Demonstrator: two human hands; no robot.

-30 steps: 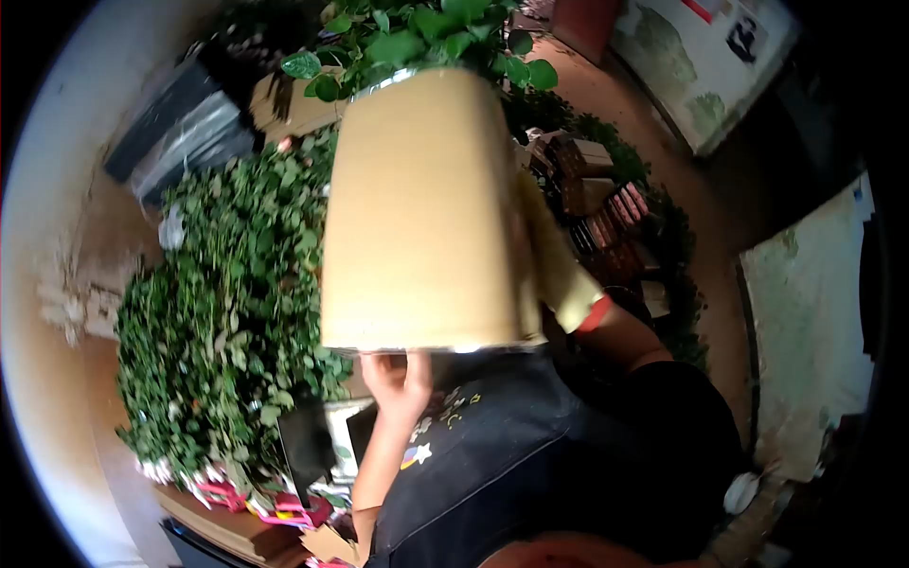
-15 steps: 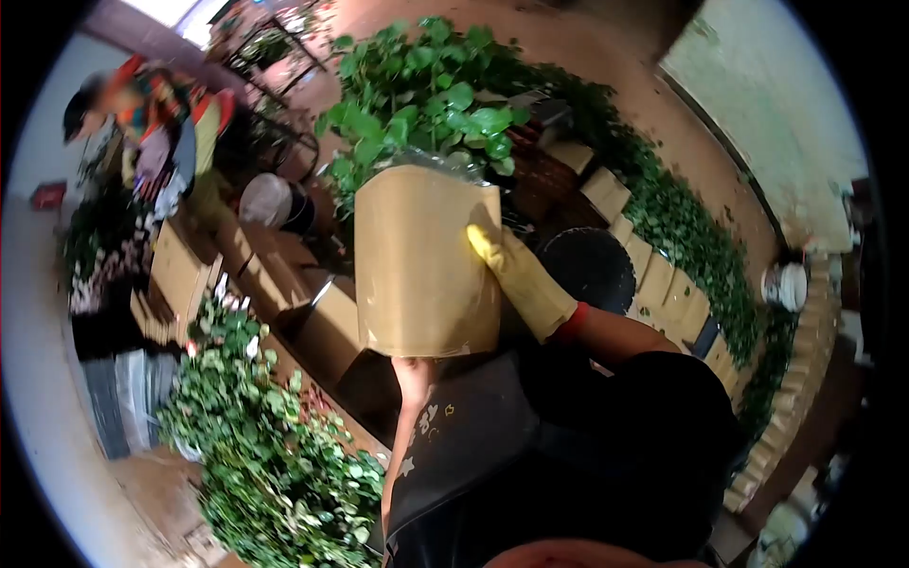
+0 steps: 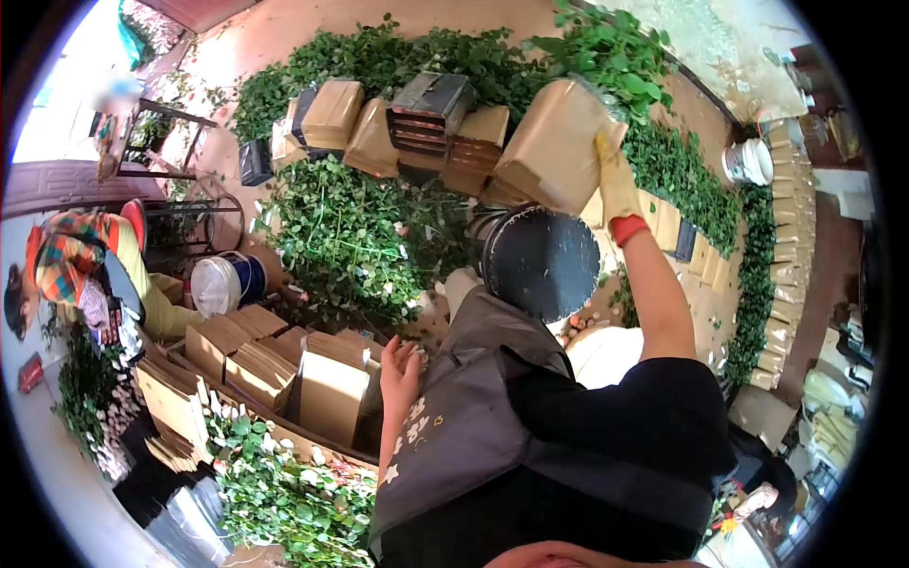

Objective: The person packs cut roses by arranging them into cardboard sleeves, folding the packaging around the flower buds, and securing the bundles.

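Note:
My right hand (image 3: 617,180), in a yellow glove with a red cuff, grips the side of a cardboard-wrapped bundle of leafy stems (image 3: 559,142). The bundle is tilted, its green leaves (image 3: 620,47) sticking out at the far end; the fingers behind the cardboard are hidden. It is held out to the right, at the end of a row of similar wrapped bundles (image 3: 374,137). My bare left hand (image 3: 401,367) holds nothing and has its fingers apart, close to a box of folded cardboard sheets (image 3: 331,388).
A black round-topped stool (image 3: 544,263) stands before my knees. Loose leafy stems (image 3: 341,237) cover the floor ahead. White buckets (image 3: 216,286) (image 3: 748,163) stand left and right. A co-worker (image 3: 80,256) bends over at the left. More wrapped bundles (image 3: 786,256) line the right side.
The wrapped bundle has moved from in front of me away to the right, carried by my right hand. My left hand has come off its underside. My view has turned and widened.

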